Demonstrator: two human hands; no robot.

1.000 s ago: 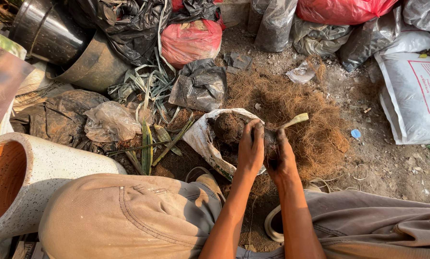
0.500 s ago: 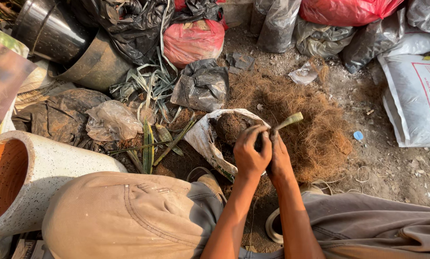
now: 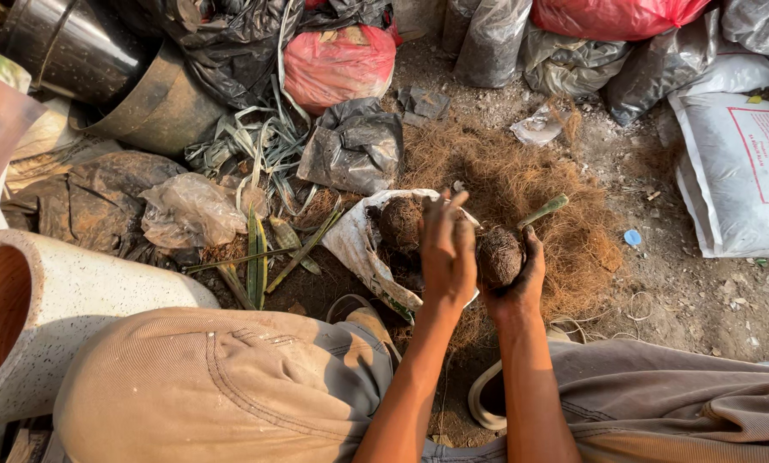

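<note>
While cupped: R fingers (image 3: 532, 257) round rootball (image 3: 498, 255)

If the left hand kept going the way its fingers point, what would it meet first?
Probably the dark clump in the white bag, just ahead of the left hand; depth is unclear, so it might pass above.

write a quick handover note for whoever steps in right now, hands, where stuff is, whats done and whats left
Right hand: cupped under a round brown root ball with a green stem stub, holding it up.
Left hand: open, fingers spread, beside the root ball over the white plastic bag; holds nothing.
Where things are: the bag lies open on the ground with another dark clump inside. A heap of brown coconut-like fibre lies just behind it. A speckled pot lies on its side at left.
Done: one root ball is out of the bag and in hand.
Left: the clump in the bag is untouched; the root ball is bare, not potted.
</note>
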